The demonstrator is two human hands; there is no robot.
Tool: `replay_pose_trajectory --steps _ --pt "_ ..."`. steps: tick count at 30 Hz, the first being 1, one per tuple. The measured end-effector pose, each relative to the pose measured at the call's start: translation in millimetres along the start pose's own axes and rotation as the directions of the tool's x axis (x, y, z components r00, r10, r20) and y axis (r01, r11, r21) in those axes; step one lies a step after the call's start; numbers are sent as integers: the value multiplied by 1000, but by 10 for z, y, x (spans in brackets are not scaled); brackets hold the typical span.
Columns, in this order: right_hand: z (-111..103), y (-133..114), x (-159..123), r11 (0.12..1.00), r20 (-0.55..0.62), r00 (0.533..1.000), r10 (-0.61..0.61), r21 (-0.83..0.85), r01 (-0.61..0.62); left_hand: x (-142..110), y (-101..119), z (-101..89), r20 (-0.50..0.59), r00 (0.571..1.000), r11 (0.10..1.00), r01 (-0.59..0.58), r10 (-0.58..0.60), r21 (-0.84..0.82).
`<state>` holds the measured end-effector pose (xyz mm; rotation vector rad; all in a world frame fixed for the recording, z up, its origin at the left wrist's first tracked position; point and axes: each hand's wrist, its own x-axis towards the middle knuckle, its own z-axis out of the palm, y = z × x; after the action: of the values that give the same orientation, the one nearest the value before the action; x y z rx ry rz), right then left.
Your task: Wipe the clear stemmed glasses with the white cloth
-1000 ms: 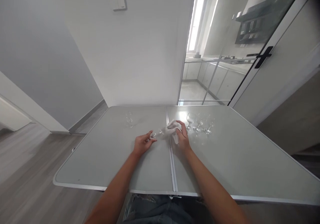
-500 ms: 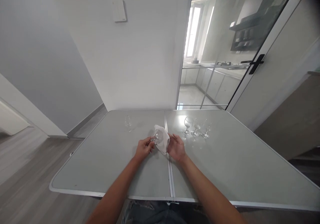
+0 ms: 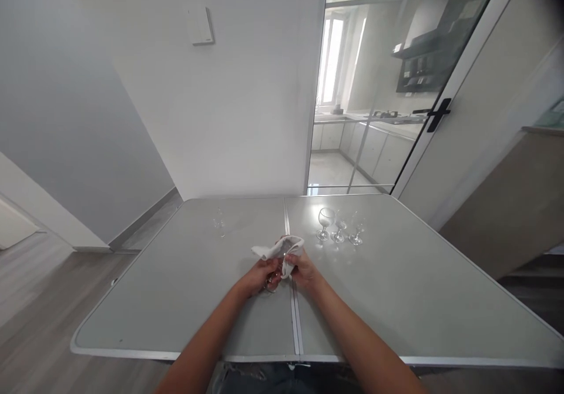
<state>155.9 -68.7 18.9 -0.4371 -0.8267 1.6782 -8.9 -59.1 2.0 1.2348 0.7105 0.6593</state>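
Both hands meet over the middle seam of a grey folding table (image 3: 176, 300). My left hand (image 3: 258, 278) is closed round the stem and foot of a small clear wine glass (image 3: 273, 276), which is mostly covered. My right hand (image 3: 302, 269) is closed on a white cloth (image 3: 277, 248) that drapes over the top of the glass. Three more clear stemmed glasses (image 3: 337, 229) stand in a row to the right of my hands. One further glass (image 3: 219, 225) stands alone at the back left of the table.
A white wall with a switch plate (image 3: 199, 27) rises behind the table. A glass sliding door with a black handle (image 3: 434, 114) at the back right shows a kitchen beyond. Wood floor runs along the left side.
The hands drew closer to me and together. The glass went from lying sideways between them to being held in the left hand with the cloth over its top.
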Motion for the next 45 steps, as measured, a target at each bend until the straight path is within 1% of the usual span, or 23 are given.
replay_pose_trajectory --steps 2,4,6,8,11,13,14,16,17,19,21,22,24,27,29,31,33,36,37,38,40,43,45 --pt "-8 -25 -7 1000 23 1000 -12 21 11 -11 -17 13 -30 1000 999 -1 2 36" --pt "-10 -40 8 999 9 999 -37 0 37 -8 -8 14 -75 994 979 -67 83 193" --pt "-12 -35 39 996 -75 993 -85 -29 84 11 10 9 -90 977 910 -145 194 388" --pt "-10 -7 73 989 -203 968 -147 -51 140 35 13 14 -111 946 790 -185 304 585" --pt "18 47 105 974 -326 918 -226 -91 208 60 -20 73 -175 870 512 -100 461 853" --pt "47 67 117 961 -361 890 -278 -115 253 68 -49 137 -194 835 381 -21 515 924" --pt "59 69 122 954 -385 873 -298 -123 272 72 -59 168 -205 826 356 6 525 935" --pt "65 59 131 951 -429 849 -308 -124 282 82 -65 211 -240 820 384 27 519 923" --pt "58 51 132 956 -433 852 -294 -113 272 86 -59 219 -250 832 440 8 495 898" --pt "24 29 120 971 -386 891 -238 -74 227 87 -30 206 -216 894 630 -90 392 772" --pt "-19 9 88 989 -284 948 -144 -34 141 68 13 168 -98 965 843 -161 244 514" --pt "-39 -1 66 996 -225 970 -90 -19 88 52 34 147 -44 982 916 -156 185 369" --pt "-65 -19 24 1000 -105 995 5 0 -5 16 66 115 16 994 985 -105 104 139" --pt "-62 -32 2 999 4 999 52 10 -52 -14 68 102 -12 997 994 -82 83 72" --pt "-34 -22 26 1000 -34 999 14 -16 -14 -1 37 109 -108 980 955 -133 166 266" --pt "5 4 69 996 -143 987 -73 -60 65 31 -2 116 -192 938 853 -162 290 496" --pt "43 35 107 984 -246 955 -167 -102 146 63 -32 117 -231 884 705 -142 407 695" --pt "72 63 122 972 -300 926 -229 -125 200 83 -35 115 -245 812 497 -63 529 865" --pt "70 63 116 971 -300 925 -235 -123 207 81 -24 116 -236 810 470 -54 536 881" --pt "64 58 106 972 -292 928 -231 -117 205 75 -8 118 -226 829 497 -72 512 865" --pt "38 36 78 980 -247 950 -194 -102 173 59 34 125 -186 897 660 -143 401 737" --pt "-5 -15 33 991 -165 978 -124 -69 114 29 99 128 -70 982 942 -145 174 301" --pt "-21 -48 13 994 -108 988 -109 -30 106 12 124 121 10 998 998 -62 61 24"
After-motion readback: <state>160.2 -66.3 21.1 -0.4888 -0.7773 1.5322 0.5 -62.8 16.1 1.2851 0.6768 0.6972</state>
